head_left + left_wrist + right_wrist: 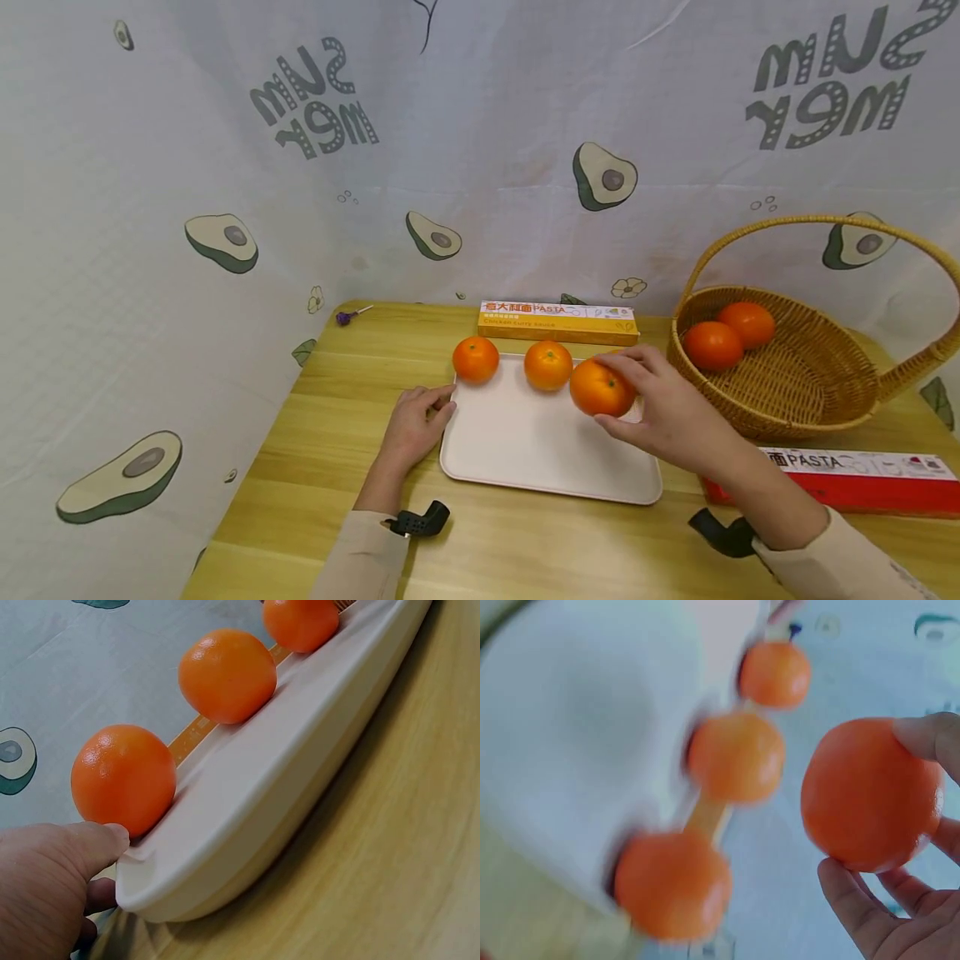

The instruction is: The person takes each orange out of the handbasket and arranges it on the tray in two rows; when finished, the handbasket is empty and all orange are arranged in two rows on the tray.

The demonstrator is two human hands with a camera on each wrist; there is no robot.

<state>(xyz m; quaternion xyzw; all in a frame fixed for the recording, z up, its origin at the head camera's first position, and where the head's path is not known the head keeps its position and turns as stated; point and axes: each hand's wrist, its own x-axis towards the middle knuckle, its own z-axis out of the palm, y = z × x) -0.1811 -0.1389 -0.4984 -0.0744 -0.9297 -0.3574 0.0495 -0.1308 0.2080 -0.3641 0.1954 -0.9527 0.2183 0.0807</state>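
My right hand (667, 408) grips an orange (602, 388) between thumb and fingers, above the right part of a white rectangular tray (543, 450). In the right wrist view the held orange (871, 795) appears apart from the row on the tray. That row has a left orange (476, 360), a middle orange (548, 365) and a right orange (673, 885), mostly hidden behind the held one in the head view. My left hand (415, 423) holds the tray's left rim near the far corner, fingertips close to the left orange (124, 780).
Behind the tray lies a yellow pasta box (558, 323). At the right stands a wicker basket (795, 400) with a tall handle and two tomatoes (714, 346) inside. A red pasta box (862, 482) lies before it. A purple lollipop (345, 317) is at the table's far left corner.
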